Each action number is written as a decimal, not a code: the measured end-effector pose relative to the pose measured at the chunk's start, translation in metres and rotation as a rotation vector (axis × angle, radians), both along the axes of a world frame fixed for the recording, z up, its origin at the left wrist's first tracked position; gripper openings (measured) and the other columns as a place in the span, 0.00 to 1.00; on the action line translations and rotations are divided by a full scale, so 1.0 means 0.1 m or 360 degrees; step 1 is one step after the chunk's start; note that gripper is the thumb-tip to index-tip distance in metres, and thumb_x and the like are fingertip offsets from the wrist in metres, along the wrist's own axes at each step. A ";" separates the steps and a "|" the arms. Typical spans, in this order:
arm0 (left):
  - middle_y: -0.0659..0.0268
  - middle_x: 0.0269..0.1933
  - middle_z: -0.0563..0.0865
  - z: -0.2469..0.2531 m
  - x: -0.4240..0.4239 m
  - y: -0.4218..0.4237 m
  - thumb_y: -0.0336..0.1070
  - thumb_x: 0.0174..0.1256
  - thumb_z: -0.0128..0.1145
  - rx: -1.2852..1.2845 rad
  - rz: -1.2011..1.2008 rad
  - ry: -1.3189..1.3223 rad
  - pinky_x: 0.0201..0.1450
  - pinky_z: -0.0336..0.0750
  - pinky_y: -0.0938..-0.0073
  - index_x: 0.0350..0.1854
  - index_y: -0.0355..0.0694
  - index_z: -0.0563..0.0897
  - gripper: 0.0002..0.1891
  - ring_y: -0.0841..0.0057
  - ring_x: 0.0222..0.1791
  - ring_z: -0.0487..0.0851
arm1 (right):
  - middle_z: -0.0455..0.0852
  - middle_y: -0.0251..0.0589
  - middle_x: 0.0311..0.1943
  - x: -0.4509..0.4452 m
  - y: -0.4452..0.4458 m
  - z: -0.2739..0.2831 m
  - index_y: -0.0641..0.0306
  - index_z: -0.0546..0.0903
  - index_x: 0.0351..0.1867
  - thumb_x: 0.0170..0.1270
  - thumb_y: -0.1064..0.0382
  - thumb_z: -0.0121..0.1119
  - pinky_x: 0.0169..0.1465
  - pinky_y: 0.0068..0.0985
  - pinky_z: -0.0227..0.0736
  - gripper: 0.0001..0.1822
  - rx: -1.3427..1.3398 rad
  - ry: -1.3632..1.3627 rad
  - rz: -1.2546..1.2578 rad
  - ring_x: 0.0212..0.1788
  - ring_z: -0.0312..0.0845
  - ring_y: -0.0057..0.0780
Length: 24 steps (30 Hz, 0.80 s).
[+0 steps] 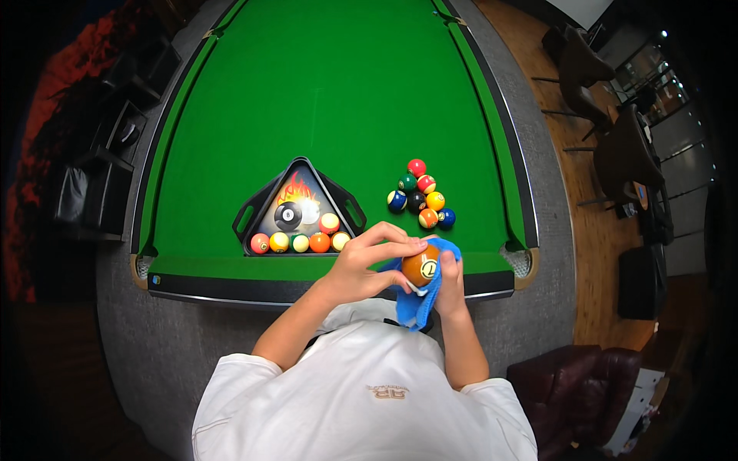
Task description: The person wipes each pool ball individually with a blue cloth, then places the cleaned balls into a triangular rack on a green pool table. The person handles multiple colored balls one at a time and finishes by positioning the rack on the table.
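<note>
My left hand (369,264) grips a brown number 7 pool ball (420,266) from its left side, fingertips on top and thumb below. Against the ball's right side, my right hand (451,282) presses a blue cloth (425,308), which wraps partly behind the ball and hangs below it. Both hands are above the near rail of a green pool table (323,104). Just left of them lies a black triangular tray (271,199) printed with flames and an eight ball. Several balls line its near side, with a red and cream ball (329,223) behind them.
Beyond my hands, several loose balls sit in a cluster on the cloth, among them a black ball (416,201) and a red ball (416,167). Netted corner pockets (516,262) flank the near rail. Chairs (625,152) stand to the right, and a dark red leather seat (571,392) is behind right.
</note>
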<state>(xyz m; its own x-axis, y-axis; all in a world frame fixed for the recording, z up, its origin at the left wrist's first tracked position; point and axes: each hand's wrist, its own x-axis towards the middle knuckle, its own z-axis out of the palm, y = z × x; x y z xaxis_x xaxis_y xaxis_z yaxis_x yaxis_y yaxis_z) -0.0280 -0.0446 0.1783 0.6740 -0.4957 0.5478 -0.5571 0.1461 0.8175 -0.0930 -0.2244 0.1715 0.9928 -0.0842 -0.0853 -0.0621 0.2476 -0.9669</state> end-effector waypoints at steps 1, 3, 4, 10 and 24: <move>0.61 0.49 0.87 0.03 0.01 0.03 0.42 0.46 0.79 0.0003 -0.0052 -0.0039 0.56 0.82 0.65 0.56 0.37 0.88 0.31 0.64 0.52 0.85 | 0.88 0.42 0.36 0.01 -0.04 0.02 0.69 0.84 0.46 0.76 0.37 0.47 0.41 0.22 0.80 0.32 0.0231 0.0223 0.0132 0.39 0.86 0.25; 0.61 0.50 0.88 0.03 0.04 0.05 0.41 0.49 0.77 0.0007 -0.0157 -0.0088 0.53 0.85 0.66 0.57 0.39 0.88 0.29 0.65 0.53 0.86 | 0.87 0.44 0.42 0.00 -0.05 0.18 0.66 0.78 0.54 0.79 0.39 0.46 0.41 0.25 0.85 0.28 0.0807 0.0749 0.0318 0.39 0.88 0.27; 0.60 0.50 0.88 0.00 0.06 0.06 0.41 0.49 0.77 0.0006 -0.0222 -0.0078 0.52 0.85 0.65 0.57 0.38 0.88 0.29 0.65 0.52 0.86 | 0.87 0.43 0.44 0.03 -0.08 0.10 0.65 0.77 0.56 0.79 0.38 0.46 0.43 0.27 0.86 0.29 0.0862 0.0902 0.0343 0.40 0.88 0.28; 0.52 0.62 0.86 -0.15 -0.09 -0.06 0.40 0.58 0.75 -0.0193 0.0165 0.0324 0.65 0.78 0.61 0.63 0.36 0.82 0.30 0.58 0.63 0.83 | 0.86 0.44 0.47 0.10 0.10 0.10 0.62 0.77 0.55 0.79 0.32 0.39 0.50 0.31 0.84 0.33 0.0894 0.0598 -0.0030 0.46 0.86 0.33; 0.55 0.58 0.89 0.20 -0.08 0.07 0.28 0.49 0.76 0.0199 0.0059 -0.0194 0.57 0.82 0.65 0.56 0.35 0.86 0.27 0.61 0.54 0.88 | 0.89 0.48 0.35 -0.02 -0.04 0.21 0.69 0.79 0.52 0.56 0.35 0.72 0.36 0.32 0.84 0.38 -0.1485 -0.0830 -0.0323 0.33 0.91 0.43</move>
<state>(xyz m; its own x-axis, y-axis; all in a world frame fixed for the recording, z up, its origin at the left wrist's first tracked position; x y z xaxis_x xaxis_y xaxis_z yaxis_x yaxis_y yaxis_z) -0.0360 -0.0377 0.1979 0.6257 -0.5411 0.5619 -0.6561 0.0247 0.7543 -0.0954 -0.2280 0.1929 0.8485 -0.0634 0.5254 0.3700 -0.6386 -0.6748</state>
